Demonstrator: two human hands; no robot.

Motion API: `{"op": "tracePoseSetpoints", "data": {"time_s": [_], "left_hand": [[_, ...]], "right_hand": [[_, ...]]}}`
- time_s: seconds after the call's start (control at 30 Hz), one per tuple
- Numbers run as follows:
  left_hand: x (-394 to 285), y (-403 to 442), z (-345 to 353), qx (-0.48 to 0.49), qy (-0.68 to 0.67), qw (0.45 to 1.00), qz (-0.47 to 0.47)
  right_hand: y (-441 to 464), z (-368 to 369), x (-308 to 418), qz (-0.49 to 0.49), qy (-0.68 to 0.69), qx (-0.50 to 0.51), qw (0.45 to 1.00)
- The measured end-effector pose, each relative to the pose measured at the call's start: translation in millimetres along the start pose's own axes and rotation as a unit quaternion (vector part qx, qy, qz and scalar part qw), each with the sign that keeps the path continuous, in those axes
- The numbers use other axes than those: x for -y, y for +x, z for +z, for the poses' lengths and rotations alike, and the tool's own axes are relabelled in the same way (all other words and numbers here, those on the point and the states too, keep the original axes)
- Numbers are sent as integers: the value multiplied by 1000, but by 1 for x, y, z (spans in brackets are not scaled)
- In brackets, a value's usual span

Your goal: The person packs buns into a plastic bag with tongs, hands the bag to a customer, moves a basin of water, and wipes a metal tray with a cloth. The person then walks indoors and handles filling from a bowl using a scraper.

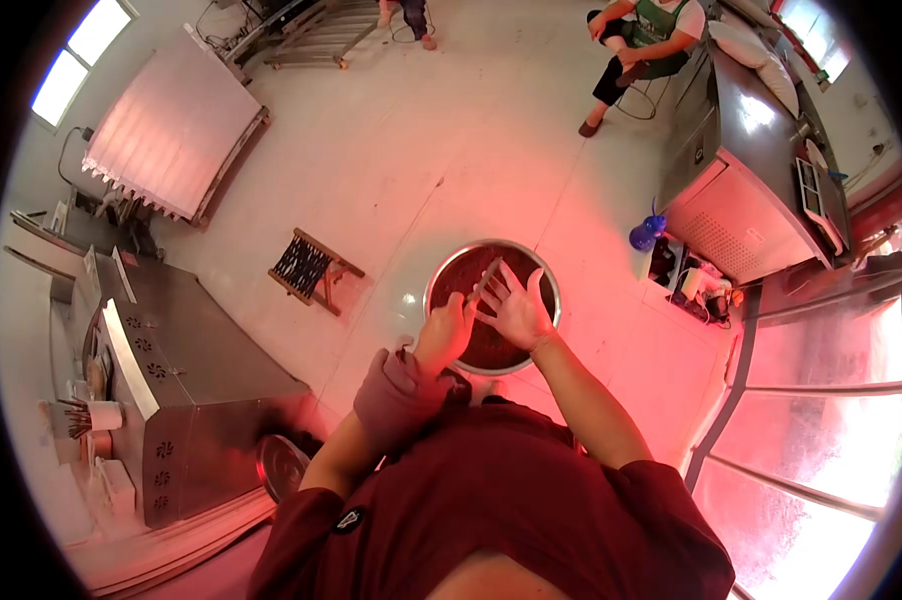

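In mid-frame, my left hand (444,332) curled round a slim, dark strip (488,280), too small to identify; my right hand (519,312) fanned its fingers wide, contact unclear! Both partly hid a round, shiny metal basin (559,300), its dark-red contents (486,350) indistinct.

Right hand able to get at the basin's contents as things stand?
Likely yes: the right hand is spread over the basin and looks free, with nothing visible blocking the dark red contents. Only the thin tool in the left hand is close by.
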State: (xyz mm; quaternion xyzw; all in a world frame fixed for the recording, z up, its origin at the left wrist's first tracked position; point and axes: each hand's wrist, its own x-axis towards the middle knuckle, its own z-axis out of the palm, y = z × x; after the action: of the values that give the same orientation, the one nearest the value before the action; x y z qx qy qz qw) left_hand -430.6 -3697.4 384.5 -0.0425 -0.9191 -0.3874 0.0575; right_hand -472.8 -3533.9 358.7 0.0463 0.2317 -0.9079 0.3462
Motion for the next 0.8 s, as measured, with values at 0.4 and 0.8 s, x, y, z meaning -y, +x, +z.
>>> {"op": "tracePoseSetpoints", "data": {"time_s": [0.4,0.8], "left_hand": [[-21,2,-5,61,-4,997,-42],[-15,5,-23,81,19,995,-54]], "right_hand": [[-13,-33,14,3,-223,-25,974],[-4,-43,30,44,-484,20,874]]}}
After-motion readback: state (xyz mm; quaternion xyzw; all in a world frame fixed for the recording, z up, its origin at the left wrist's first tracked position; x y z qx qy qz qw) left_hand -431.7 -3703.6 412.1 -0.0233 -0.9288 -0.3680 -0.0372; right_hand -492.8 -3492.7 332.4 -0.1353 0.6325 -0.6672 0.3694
